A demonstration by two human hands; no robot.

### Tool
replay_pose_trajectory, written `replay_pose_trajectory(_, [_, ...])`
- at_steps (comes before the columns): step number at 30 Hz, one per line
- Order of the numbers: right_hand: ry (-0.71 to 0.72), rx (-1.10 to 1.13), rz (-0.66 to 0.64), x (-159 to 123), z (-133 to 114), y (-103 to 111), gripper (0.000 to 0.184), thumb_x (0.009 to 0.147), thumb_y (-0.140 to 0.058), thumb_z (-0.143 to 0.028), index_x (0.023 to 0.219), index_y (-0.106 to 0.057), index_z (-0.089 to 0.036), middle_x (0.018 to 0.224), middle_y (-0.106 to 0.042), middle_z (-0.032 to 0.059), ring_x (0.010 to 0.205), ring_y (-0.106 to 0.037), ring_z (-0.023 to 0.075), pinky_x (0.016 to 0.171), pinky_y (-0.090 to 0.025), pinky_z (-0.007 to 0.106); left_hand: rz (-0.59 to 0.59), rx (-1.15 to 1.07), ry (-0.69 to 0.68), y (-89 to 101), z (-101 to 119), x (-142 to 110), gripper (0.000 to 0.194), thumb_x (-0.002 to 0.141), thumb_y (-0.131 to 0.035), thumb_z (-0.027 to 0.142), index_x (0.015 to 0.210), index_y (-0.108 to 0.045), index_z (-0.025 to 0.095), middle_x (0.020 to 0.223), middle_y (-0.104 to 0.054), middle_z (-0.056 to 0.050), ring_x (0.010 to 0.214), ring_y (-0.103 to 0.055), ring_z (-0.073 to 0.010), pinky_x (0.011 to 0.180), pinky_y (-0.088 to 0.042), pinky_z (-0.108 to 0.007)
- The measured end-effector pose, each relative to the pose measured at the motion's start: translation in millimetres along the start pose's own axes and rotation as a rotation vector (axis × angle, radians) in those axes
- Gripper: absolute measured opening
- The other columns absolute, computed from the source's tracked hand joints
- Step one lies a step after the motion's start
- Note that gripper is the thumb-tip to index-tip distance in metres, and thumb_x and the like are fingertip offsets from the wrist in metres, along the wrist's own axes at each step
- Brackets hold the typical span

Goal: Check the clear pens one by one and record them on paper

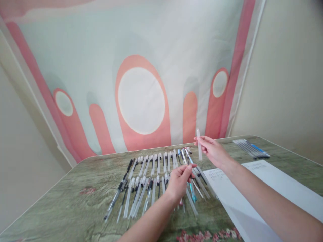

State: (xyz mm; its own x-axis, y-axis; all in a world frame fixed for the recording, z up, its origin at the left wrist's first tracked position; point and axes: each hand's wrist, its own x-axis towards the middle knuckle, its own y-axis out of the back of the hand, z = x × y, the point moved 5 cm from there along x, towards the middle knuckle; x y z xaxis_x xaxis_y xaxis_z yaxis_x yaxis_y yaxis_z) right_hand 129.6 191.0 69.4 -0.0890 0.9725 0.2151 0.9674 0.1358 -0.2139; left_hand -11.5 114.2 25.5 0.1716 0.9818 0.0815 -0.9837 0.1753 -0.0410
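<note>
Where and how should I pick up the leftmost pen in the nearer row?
Probably pinch the leftmost pen around mid-barrel, coming from above and the left: it's slender, lies slanted on the table, and its row neighbors lie to its right.

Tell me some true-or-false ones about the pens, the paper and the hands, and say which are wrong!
1. The right hand holds a pale tube. True.
2. The left hand is over the pens. True.
3. All those pens are standing upright. False: the pens lie on the table.
4. White paper lies beneath the right forearm. True.
5. That paper is completely blank. False: it has dark marks like writing.
</note>
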Motion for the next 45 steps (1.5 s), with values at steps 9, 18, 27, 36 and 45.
replay_pose_trajectory(9, [0.022, 0.242, 0.095, 9, 0, 13, 0.019, 0.068, -0.067, -0.035, 0.077, -0.062, -0.018, 0.072, -0.060, 0.0013, 0.052, -0.045, 0.0070, 0.043, -0.037, 0.020, -0.097, 0.191, -0.070, -11.3, -2, -8, 0.038, 0.079, -0.046, 0.046, 0.082, -0.067, 0.015, 0.060, -0.051, 0.000, 0.053, -0.039, -0.0105, 0.053, -0.032, -0.022])
replay_pose_trajectory(18, [-0.026, 0.245, 0.058, 4, 0, 4, 0.019, 0.067, -0.068, -0.033, 0.077, -0.063, -0.017, 0.071, -0.060, 0.0009, 0.052, -0.044, 0.0058, 0.043, -0.037, 0.018, -0.149, 0.256, -0.106, -13.6, -3, -9, 0.041, 0.081, -0.043, 0.046, 0.099, -0.065, 0.017, 0.061, -0.051, 0.000, 0.055, -0.041, -0.0114, 0.054, -0.032, -0.022])
replay_pose_trajectory(27, [-0.110, 0.128, -0.203, -12, 4, -20, 0.026, 0.069, -0.065, -0.038, 0.079, -0.061, -0.015, 0.073, -0.057, 0.0003, 0.051, -0.040, 0.0044, 0.044, -0.033, 0.018, -0.125, 0.121, -0.042, -10.9, -6, -5, 0.037, 0.077, -0.052, 0.044, 0.095, -0.066, 0.014, 0.061, -0.054, 0.000, 0.055, -0.042, -0.0101, 0.056, -0.034, -0.022])
replay_pose_trajectory(36, [-0.180, 0.042, -0.345, -18, 8, -28, 0.026, 0.074, -0.060, -0.040, 0.076, -0.058, -0.014, 0.069, -0.054, -0.0014, 0.049, -0.039, 0.0037, 0.046, -0.031, 0.019, -0.044, -0.244, 0.080, -7.3, -10, -2, 0.042, 0.066, -0.069, 0.034, 0.099, -0.053, 0.012, 0.060, -0.057, 0.001, 0.052, -0.048, -0.0069, 0.051, -0.034, -0.018])
replay_pose_trajectory(45, [-0.211, -0.317, -0.416, -23, 20, -31, 0.037, 0.072, -0.057, -0.050, 0.075, -0.057, -0.013, 0.056, -0.044, -0.0051, 0.046, -0.032, 0.0044, 0.042, -0.024, 0.019, -0.184, -0.473, 0.253, -19.8, -15, -10, 0.022, 0.071, -0.066, 0.027, 0.083, -0.060, 0.009, 0.072, -0.061, -0.005, 0.055, -0.052, -0.0044, 0.059, -0.044, -0.017])
